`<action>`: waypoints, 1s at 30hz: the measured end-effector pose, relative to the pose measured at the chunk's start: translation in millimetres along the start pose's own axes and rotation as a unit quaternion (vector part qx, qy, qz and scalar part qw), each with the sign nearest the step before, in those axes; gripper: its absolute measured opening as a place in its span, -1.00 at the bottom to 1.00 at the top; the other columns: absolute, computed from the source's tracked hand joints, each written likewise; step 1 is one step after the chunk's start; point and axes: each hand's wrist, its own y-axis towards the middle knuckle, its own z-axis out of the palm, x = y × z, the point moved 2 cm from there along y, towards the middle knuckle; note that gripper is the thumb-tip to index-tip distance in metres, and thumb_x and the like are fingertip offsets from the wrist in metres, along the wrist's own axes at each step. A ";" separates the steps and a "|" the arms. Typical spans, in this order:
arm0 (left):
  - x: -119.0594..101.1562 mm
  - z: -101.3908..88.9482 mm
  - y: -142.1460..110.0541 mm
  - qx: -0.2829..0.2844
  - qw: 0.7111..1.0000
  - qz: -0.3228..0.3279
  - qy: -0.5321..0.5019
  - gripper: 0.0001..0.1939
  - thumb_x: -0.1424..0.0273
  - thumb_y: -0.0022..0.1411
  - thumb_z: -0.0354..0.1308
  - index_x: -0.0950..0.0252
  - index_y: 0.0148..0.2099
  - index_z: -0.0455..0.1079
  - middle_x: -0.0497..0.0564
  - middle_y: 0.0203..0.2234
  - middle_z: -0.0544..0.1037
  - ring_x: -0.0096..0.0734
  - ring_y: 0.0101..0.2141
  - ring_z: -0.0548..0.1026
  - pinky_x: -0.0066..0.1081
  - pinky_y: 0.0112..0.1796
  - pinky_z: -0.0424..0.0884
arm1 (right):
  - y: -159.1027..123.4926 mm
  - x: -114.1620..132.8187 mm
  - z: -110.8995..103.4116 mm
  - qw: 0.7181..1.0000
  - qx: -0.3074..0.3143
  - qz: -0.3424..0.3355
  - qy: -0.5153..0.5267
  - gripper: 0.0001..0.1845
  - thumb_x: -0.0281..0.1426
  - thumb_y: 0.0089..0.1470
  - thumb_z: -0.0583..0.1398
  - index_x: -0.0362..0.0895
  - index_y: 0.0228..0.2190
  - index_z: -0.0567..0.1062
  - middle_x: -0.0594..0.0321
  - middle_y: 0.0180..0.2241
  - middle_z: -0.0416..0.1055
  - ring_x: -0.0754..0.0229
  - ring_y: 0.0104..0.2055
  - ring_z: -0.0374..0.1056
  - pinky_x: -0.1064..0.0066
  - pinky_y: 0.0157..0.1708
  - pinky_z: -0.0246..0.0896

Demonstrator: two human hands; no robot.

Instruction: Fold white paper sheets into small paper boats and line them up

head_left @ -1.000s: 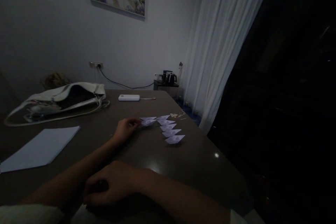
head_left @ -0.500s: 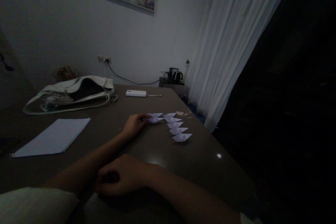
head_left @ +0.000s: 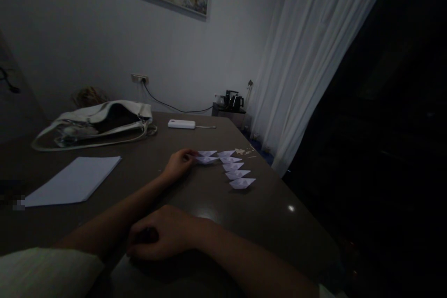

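Note:
Several small white folded paper boats [head_left: 237,174] lie in a row on the dark table [head_left: 265,223], right of centre. My left hand [head_left: 179,164] reaches out to the leftmost boat [head_left: 206,160], its curled fingertips pinching that boat's left end. My right hand [head_left: 164,233] lies close to me, palm down with fingers curled in a loose fist beside my left forearm; nothing shows in it.
A stack of white paper [head_left: 75,179] lies at the left. Behind it sit a white handbag [head_left: 98,123] and a white power bank [head_left: 181,124] with a cable. Paper scraps [head_left: 244,151] lie near the table's right edge. A curtain [head_left: 307,56] hangs at the right.
The view has shifted a little, so everything sits further right in the picture. Both hands stay where they were, the left at the leftmost boat.

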 end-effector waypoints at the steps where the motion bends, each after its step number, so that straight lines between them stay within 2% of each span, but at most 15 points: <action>1: 0.3 -0.5 -0.1 -0.005 1.000 -0.004 -0.003 -0.69 0.38 0.07 0.04 0.34 -0.15 0.45 0.08 -0.25 0.56 -0.30 -0.35 0.49 -0.37 -0.29 0.41 | -0.1 -0.3 -0.1 1.000 -0.002 0.001 0.005 -0.89 -0.41 0.05 0.16 -0.20 -0.35 0.42 0.35 -0.41 0.35 0.39 -0.40 0.26 0.64 -0.40 0.09; 4: 1.0 -3.7 -3.0 -0.035 0.999 -0.010 0.008 -0.65 0.50 0.04 -0.02 0.37 -0.11 0.43 0.10 -0.21 0.54 -0.31 -0.31 0.49 -0.36 -0.24 0.41 | -0.6 -2.6 0.2 0.999 -0.010 -0.005 0.034 -0.90 -0.43 0.04 0.17 -0.21 -0.37 0.43 0.35 -0.43 0.35 0.40 -0.42 0.26 0.64 -0.40 0.09; 7: 2.3 -10.1 -11.4 -0.047 0.998 -0.013 0.031 -0.63 0.53 0.03 -0.04 0.37 -0.10 0.41 0.11 -0.18 0.52 -0.32 -0.27 0.47 -0.36 -0.21 0.40 | -0.8 -7.3 0.6 0.997 -0.021 0.015 0.075 -0.92 -0.43 0.03 0.18 -0.20 -0.39 0.43 0.35 -0.47 0.35 0.40 -0.45 0.25 0.62 -0.41 0.11; 11: 8.7 -34.1 -32.0 -0.027 0.997 -0.017 0.071 -0.64 0.55 -0.01 -0.01 0.35 -0.15 0.45 0.10 -0.22 0.51 -0.32 -0.29 0.47 -0.36 -0.20 0.39 | -0.7 -12.0 1.0 0.983 -0.007 0.071 0.167 -0.88 -0.38 0.03 0.19 -0.21 -0.41 0.44 0.31 -0.47 0.38 0.36 -0.45 0.28 0.58 -0.42 0.14; 14: 15.8 -74.7 -53.6 0.002 0.994 -0.004 0.106 -0.68 0.53 -0.04 0.03 0.32 -0.21 0.48 0.08 -0.22 0.50 -0.29 -0.24 0.46 -0.36 -0.16 0.36 | -1.2 -10.5 0.1 0.978 -0.014 0.080 0.195 -0.88 -0.40 0.03 0.18 -0.22 -0.44 0.44 0.28 -0.48 0.40 0.34 -0.46 0.29 0.55 -0.43 0.15; 16: 21.0 -110.4 -70.3 0.075 0.987 0.015 0.141 -0.74 0.44 0.02 0.05 0.28 -0.23 0.48 0.06 -0.25 0.53 -0.26 -0.23 0.47 -0.34 -0.15 0.35 | -2.0 -8.8 -0.4 0.973 -0.019 0.088 0.212 -0.87 -0.39 0.02 0.19 -0.23 -0.46 0.44 0.28 -0.51 0.39 0.35 -0.48 0.29 0.54 -0.42 0.17; 19: 36.4 -166.5 -97.2 0.194 0.970 -0.052 0.140 -0.68 0.23 0.04 0.11 0.25 -0.17 0.47 0.03 -0.23 0.56 -0.22 -0.21 0.48 -0.36 -0.18 0.36 | -3.0 -6.9 -1.1 0.969 -0.023 0.095 0.229 -0.85 -0.36 0.01 0.20 -0.23 -0.46 0.44 0.27 -0.52 0.40 0.34 -0.49 0.29 0.51 -0.42 0.18; 20: 43.0 -183.5 -105.2 0.202 0.965 -0.075 0.148 -0.62 0.17 0.01 0.15 0.23 -0.14 0.46 0.04 -0.18 0.55 -0.19 -0.15 0.46 -0.35 -0.14 0.35 | -3.2 -6.5 -1.2 0.967 -0.021 0.095 0.234 -0.84 -0.35 0.02 0.19 -0.23 -0.46 0.44 0.26 -0.51 0.40 0.34 -0.48 0.30 0.51 -0.42 0.18; 21: 49.5 -198.8 -111.8 0.180 0.967 -0.084 0.162 -0.56 0.14 0.00 0.17 0.21 -0.08 0.43 0.03 -0.10 0.51 -0.17 -0.07 0.42 -0.33 -0.07 0.30 | -3.4 -6.4 -1.4 0.968 -0.021 0.094 0.233 -0.83 -0.34 0.02 0.19 -0.23 -0.45 0.44 0.26 -0.51 0.40 0.34 -0.48 0.29 0.51 -0.41 0.18; 23: 62.8 -218.4 -122.5 0.185 0.958 -0.097 0.195 -0.46 0.13 -0.09 0.23 0.19 -0.02 0.40 0.04 0.02 0.44 -0.11 0.04 0.34 -0.26 0.03 0.21 | -3.7 -6.7 -1.4 0.967 -0.014 0.102 0.232 -0.82 -0.33 0.03 0.19 -0.23 -0.44 0.44 0.26 -0.50 0.40 0.35 -0.47 0.29 0.52 -0.42 0.17; 27: 77.2 -227.5 -130.9 0.201 0.937 -0.160 0.237 -0.37 0.22 -0.12 0.28 0.17 0.07 0.34 0.09 0.11 0.34 -0.07 0.09 0.28 -0.21 0.06 0.18 | -4.4 -8.2 -1.5 0.963 -0.011 0.125 0.239 -0.80 -0.31 0.03 0.19 -0.23 -0.42 0.43 0.26 -0.51 0.39 0.38 -0.50 0.25 0.55 -0.48 0.14; 30: 74.0 -224.0 -130.2 0.198 0.936 -0.151 0.248 -0.47 0.33 -0.04 0.22 0.25 0.04 0.39 0.17 0.04 0.41 -0.05 0.03 0.36 -0.21 0.01 0.23 | -4.8 -8.4 -1.5 0.959 -0.007 0.134 0.252 -0.77 -0.28 0.04 0.19 -0.23 -0.42 0.42 0.26 -0.50 0.39 0.40 -0.53 0.22 0.57 -0.52 0.10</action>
